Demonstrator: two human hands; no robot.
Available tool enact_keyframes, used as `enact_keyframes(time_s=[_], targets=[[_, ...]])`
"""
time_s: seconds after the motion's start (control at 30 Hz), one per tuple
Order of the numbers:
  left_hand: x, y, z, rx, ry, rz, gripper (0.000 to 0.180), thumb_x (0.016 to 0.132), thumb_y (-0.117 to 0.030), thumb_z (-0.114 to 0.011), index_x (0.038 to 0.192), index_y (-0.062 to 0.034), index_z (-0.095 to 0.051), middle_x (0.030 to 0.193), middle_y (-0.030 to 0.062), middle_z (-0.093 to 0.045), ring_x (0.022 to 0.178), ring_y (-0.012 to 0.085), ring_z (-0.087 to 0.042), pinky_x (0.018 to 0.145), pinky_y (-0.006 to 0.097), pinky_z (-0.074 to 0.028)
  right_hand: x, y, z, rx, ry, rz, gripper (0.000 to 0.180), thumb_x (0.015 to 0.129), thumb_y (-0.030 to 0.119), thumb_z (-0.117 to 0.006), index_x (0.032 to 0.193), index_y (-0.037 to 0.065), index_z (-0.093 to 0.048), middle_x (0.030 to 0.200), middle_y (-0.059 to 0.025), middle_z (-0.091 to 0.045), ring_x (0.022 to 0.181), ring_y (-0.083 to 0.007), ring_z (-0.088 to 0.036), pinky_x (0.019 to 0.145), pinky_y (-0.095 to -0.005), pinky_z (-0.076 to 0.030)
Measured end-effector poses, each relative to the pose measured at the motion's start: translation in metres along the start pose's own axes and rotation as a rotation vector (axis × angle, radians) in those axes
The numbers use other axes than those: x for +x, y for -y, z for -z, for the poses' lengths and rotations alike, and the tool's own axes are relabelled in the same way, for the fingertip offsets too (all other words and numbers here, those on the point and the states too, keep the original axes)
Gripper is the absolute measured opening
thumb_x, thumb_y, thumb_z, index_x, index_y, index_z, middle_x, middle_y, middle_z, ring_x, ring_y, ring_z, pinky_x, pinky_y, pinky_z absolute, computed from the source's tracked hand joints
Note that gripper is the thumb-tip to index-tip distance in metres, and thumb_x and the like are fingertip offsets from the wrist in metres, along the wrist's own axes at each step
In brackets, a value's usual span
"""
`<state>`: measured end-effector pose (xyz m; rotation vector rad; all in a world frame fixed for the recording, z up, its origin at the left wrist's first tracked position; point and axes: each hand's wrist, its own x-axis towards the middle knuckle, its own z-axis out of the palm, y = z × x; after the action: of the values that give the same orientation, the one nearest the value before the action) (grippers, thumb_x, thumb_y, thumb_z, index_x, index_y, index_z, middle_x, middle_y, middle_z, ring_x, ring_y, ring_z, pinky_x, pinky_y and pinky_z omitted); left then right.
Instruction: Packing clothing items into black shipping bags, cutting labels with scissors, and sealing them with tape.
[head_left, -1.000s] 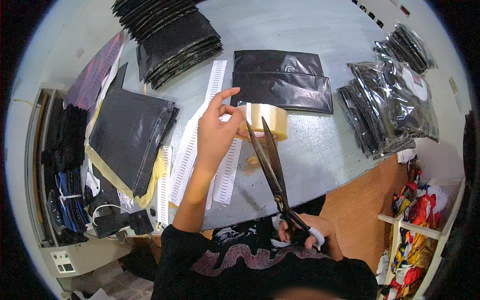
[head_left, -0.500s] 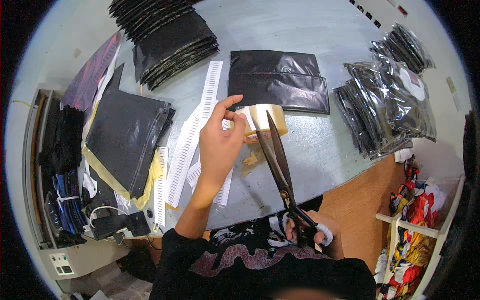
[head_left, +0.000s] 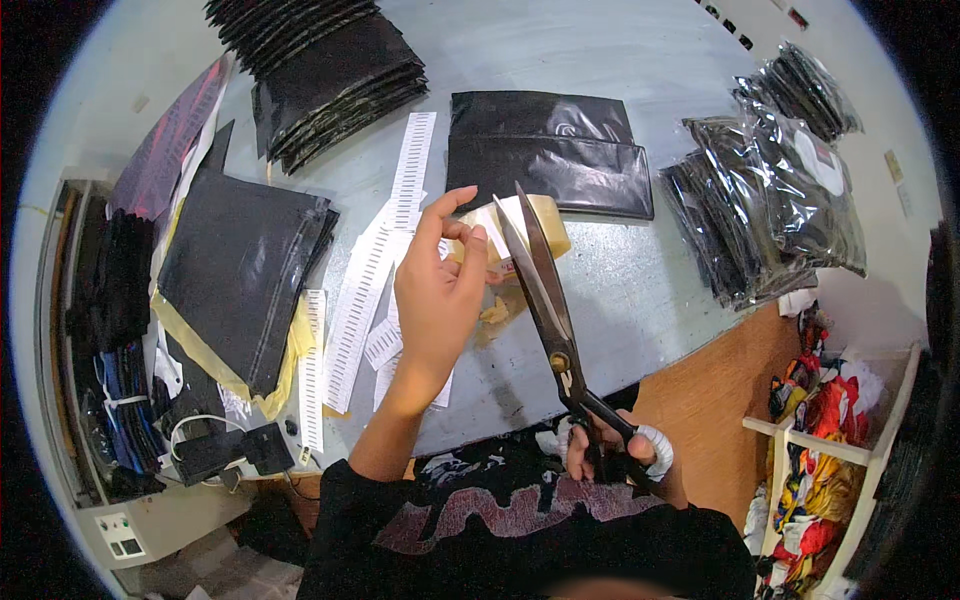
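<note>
Scissors [head_left: 545, 300], long and dark-bladed, stand with their blades slightly parted and their points up beside the left hand's fingertips; the right hand [head_left: 615, 455] grips the handles low at the person's body, fingers closed through the loops, one finger wrapped in white. The left hand [head_left: 435, 295] is raised over the counter [head_left: 640, 290], thumb and forefinger pinched on a small pale piece that cannot be made out clearly. Just past those fingers lies a roll of tan tape [head_left: 535, 225], with yellowish scraps [head_left: 495, 310] below it. Under and to the left of the left hand run long white strips of labels [head_left: 375, 270], printed in rows, some cut short. Beyond the tape lie two flat glossy black bags [head_left: 545, 155], rectangular and overlapping. Farther left of the left hand sits a stack of black bags [head_left: 240, 265] on yellow paper, and beyond that fanned piles of black bags [head_left: 335, 75]. Well to the right of the scissors are clear plastic packages [head_left: 770, 210] holding dark goods, one with a round white sticker.
</note>
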<state>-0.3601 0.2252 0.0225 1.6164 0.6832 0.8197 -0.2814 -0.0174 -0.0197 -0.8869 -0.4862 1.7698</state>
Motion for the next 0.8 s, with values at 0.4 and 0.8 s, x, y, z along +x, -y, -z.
enact_keyframes(time_s=[0.4,0.8], targets=[[0.000,0.001,0.014,-0.097,-0.045,0.012,0.031,0.087,-0.003,-0.048,0.118,-0.0016,-0.047,0.084,0.0050,-0.047,0.064,0.0109,-0.058,0.054,0.022,-0.052,0.003,0.017,-0.009,-0.162,-0.052,-0.096,0.073,0.061,0.073,-0.059,0.088,0.007,-0.040,0.077,-0.0145,-0.057,0.062,-0.0166,-0.056,0.052,-0.0241,-0.045],[0.011,0.009,0.054,-0.333,-0.002,0.049,0.042,0.089,-0.016,-0.049,0.127,-0.0039,-0.038,0.098,0.0112,-0.061,0.075,0.0105,-0.059,0.069,0.027,-0.052,-0.010,0.041,0.013,-0.931,0.050,-0.190,0.065,0.068,0.053,-0.068,0.094,-0.001,-0.043,0.073,-0.0140,-0.057,0.070,-0.0317,-0.060,0.060,-0.0358,-0.046]])
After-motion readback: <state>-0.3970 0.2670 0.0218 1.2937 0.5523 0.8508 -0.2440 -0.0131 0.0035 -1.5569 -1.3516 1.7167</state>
